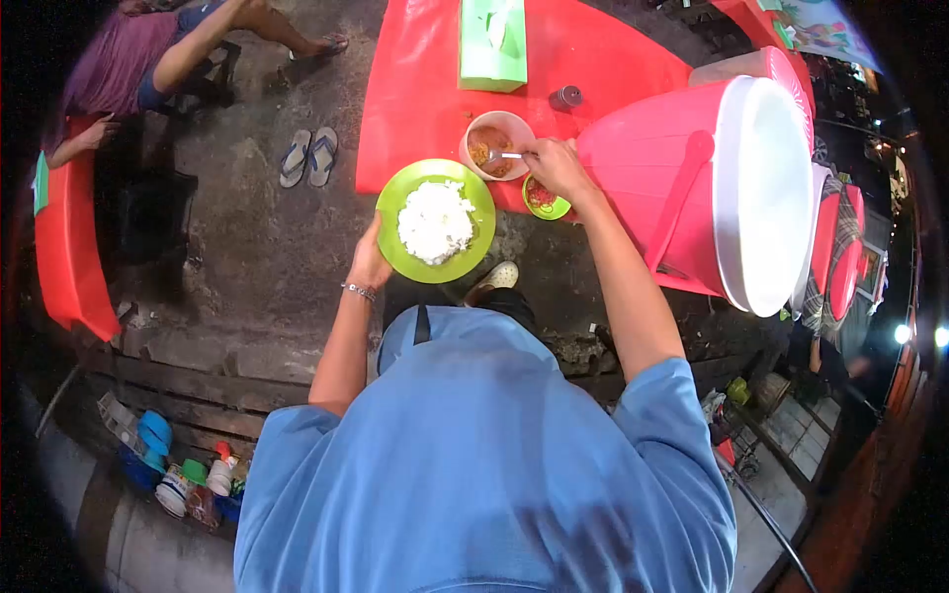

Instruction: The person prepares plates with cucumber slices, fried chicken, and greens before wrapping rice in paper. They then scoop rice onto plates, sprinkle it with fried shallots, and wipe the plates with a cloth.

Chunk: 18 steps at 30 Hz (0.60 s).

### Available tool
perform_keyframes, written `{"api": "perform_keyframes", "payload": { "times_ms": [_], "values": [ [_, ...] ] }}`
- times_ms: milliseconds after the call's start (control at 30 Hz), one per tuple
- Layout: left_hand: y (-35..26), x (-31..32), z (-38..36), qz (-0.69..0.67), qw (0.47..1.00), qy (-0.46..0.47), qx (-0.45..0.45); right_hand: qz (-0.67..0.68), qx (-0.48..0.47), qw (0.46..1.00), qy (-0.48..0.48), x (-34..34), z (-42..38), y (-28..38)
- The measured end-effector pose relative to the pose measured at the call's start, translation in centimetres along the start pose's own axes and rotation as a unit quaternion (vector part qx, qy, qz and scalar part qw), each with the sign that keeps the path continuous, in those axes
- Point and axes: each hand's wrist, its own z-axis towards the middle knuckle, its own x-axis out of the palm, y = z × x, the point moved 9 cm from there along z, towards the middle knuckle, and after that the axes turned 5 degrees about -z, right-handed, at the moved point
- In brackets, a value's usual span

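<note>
My left hand point(370, 259) grips the left edge of a green plate point(388, 237), holding it just off the front edge of the red table. A mound of white rice point(435, 222) sits on the plate. My right hand point(557, 166) is closed on the handle of a metal spoon point(508, 155). Its bowl end dips into a white bowl point(525, 128) of brownish-orange food. Just below my right hand, a small green bowl point(561, 209) with reddish contents stands at the table edge.
On the red table point(415, 89) stand a green tissue box point(493, 69), a small dark jar point(566, 97) and a large pink cooler point(643, 138) with a white lid. Sandals point(308, 158) lie on the ground. Another person point(129, 59) sits at the upper left. Buckets point(176, 484) are stacked at lower left.
</note>
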Motion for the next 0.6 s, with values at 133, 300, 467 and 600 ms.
{"api": "perform_keyframes", "payload": {
  "times_ms": [133, 300, 467, 600],
  "values": [
    [-1.2, 1.5, -0.9, -0.014, 0.999, 0.007, 0.029, 0.062, 0.01, 0.996, -0.059, -2.8, -2.4, 0.3],
    [-1.1, 0.3, -0.1, -0.021, 0.999, 0.02, 0.028, -0.052, -0.024, 0.991, -0.117, -4.1, -7.3, 6.3],
    [-0.8, 0.7, 0.1, -0.028, 0.999, 0.03, 0.012, -0.178, -0.047, 0.969, -0.166, -4.0, -8.3, 10.5],
    [-0.8, 0.1, -0.2, -0.025, 1.0, 0.006, 0.006, -0.22, 0.031, 0.958, -0.184, -3.1, -3.2, 5.7]
  ]
}}
